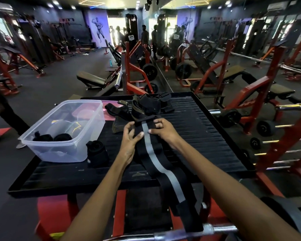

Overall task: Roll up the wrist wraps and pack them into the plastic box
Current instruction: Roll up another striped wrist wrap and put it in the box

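Observation:
A long black wrist wrap with a grey centre stripe (pixel 156 160) lies flat down the middle of the black ribbed platform (pixel 207 136), its near end hanging over the front edge. My left hand (pixel 129 143) pinches its far left edge, thumb on top. My right hand (pixel 163 130) grips the far right edge with curled fingers. The clear plastic box (pixel 42 146) stands at the left with two rolled black wraps (pixel 52 137) inside. Another rolled black wrap (pixel 96 153) stands just right of the box.
A heap of black straps and gloves (pixel 146 106) lies at the platform's far side, beside a pink lid (pixel 109 102). A chrome bar (pixel 215 229) crosses below the platform. Red gym benches, weight plates and mirrors surround the spot; people stand far back.

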Motion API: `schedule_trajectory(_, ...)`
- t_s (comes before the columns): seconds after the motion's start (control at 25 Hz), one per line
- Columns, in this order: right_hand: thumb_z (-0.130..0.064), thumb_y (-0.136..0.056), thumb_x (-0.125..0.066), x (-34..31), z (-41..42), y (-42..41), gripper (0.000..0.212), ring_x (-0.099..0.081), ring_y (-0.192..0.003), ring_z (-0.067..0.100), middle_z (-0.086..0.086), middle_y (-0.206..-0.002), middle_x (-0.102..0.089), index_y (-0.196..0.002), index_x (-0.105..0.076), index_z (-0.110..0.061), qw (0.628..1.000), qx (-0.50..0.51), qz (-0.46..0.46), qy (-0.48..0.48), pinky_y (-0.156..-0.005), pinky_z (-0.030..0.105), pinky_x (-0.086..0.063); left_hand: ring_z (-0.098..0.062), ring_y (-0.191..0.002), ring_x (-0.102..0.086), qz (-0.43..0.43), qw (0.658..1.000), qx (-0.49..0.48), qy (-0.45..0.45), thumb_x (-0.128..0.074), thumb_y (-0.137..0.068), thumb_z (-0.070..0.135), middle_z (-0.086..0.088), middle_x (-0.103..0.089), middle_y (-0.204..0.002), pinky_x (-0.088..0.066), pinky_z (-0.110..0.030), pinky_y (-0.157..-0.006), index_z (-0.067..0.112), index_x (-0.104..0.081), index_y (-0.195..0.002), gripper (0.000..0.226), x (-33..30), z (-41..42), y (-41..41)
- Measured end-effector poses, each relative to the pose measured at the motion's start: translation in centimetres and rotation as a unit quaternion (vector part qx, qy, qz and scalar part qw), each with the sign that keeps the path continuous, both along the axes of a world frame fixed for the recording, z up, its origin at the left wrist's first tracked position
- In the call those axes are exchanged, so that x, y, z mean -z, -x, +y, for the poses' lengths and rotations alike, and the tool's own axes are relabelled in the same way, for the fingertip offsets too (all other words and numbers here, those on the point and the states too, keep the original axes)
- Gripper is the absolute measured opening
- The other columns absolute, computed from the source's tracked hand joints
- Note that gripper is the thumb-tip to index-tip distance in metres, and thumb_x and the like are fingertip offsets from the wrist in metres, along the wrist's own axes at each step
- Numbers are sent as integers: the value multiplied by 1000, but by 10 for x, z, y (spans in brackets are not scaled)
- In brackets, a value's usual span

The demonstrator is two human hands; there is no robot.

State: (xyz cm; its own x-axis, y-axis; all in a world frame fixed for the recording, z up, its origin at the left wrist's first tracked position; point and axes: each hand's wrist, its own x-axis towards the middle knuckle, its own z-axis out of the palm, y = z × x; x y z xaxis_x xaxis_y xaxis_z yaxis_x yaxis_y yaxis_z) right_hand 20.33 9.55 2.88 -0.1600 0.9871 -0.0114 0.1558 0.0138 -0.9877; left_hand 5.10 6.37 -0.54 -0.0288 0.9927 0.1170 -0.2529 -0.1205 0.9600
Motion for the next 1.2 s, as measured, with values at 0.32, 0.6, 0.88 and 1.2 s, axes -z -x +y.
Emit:
schedule_trajectory(0.32, -44, -81, -68, 11, 20, 7, 68, -60, -94, 11, -2, -105, -63, -133, -32, -21, 991, 17, 111, 66, -85, 33, -50, -19, -99, -61, 116, 989, -93, -8, -52, -87, -8, -14, -63, -110, -49, -24, -86, 32, -50, -110, 46, 4, 19, -5)
schedule_trajectory(0.6, -6, -83, -68, 31, 36, 5, 20, -55, -63, 0, -5, -72, -57, -100, -59, -12, 996, -17, 79, -24, -63, 12, -45, -6, -91, -55, 91, 990, -109, 2, -51, -94, 12, 5, -57, -97, -45, -14, -81, 13, -52, -105, 11, 14, 28, -9)
schedule_trajectory(0.88, -19, -83, -70, 38, 44, 0, 21, -57, -95, 3, -5, -101, -63, -102, -64, -11, 991, -48, -9, -122, -80, 8, -41, 3, -88, -54, 182, 974, -131, -28, -49, -95, 13, 7, -60, -97, -42, -9, -80, 14, -56, -104, 11, 23, 37, -8)
schedule_trajectory(1.2, -12, -77, -74, 36, 47, 2, 22, -55, -83, -7, -9, -93, -61, -97, -63, -12, 984, -89, -15, -151, -76, 5, -40, -6, -92, -57, 162, 977, -136, -30, -59, -87, -1, 5, -61, -97, -46, -19, -84, 21, -55, -96, 24, 20, 37, -5)
